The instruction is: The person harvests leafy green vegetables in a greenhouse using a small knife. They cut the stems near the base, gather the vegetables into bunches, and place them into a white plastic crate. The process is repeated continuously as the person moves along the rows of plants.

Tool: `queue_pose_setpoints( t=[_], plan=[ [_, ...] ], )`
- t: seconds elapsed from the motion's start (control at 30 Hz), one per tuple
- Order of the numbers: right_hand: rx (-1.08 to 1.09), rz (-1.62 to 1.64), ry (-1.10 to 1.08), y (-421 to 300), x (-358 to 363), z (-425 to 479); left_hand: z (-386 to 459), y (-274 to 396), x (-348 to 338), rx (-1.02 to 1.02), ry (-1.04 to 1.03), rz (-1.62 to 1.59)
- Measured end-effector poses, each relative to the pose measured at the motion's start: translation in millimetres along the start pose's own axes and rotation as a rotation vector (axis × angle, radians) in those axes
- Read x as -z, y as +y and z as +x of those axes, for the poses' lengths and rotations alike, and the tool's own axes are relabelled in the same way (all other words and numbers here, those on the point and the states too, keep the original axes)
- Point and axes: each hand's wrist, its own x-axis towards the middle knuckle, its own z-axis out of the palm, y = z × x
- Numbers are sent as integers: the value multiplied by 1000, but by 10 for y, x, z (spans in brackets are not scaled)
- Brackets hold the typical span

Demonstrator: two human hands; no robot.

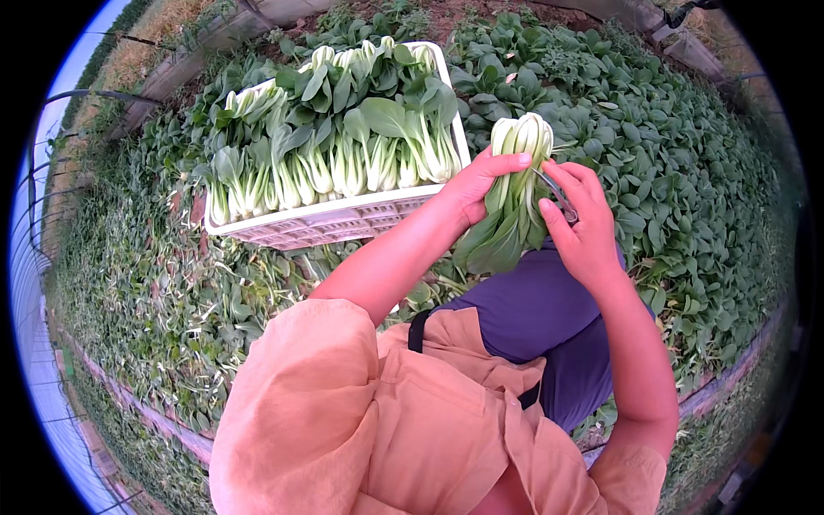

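Note:
My left hand [484,183] grips a bok choy [523,138], with its thumb across the stalks. The plant's pale base points up and away from me, and its green leaves hang down over my knee. My right hand [584,222] is close beside it, pinching a slim metal tool [557,195] whose tip reaches the stalks; its exact kind is partly hidden by the fingers. To the left stands a white plastic crate [335,210], filled with bok choy [351,164] set in rows. In the near row their pale bases face me.
Uncut bok choy plants [676,174] grow densely to the right and beyond the crate. Cut leaves and stalk scraps [212,309] litter the ground at left. My bent knee in purple trousers [541,299] is under the hands. A greenhouse frame [103,96] curves along the left.

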Motion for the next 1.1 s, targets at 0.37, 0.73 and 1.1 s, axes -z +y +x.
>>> queue_pose_setpoints(
  t=[0.37, 0.73, 1.1],
  plan=[
    [-596, 297, 193, 693, 745, -707, -1037, 1717, 1102, -231, 335, 342],
    [-784, 288, 611, 879, 1509, -1190, -726, 2422, 1562, -167, 641, 544],
    [-804, 109, 449, 474, 1386, -933, 664, 2024, 1637, -188, 840, 953]
  ],
)
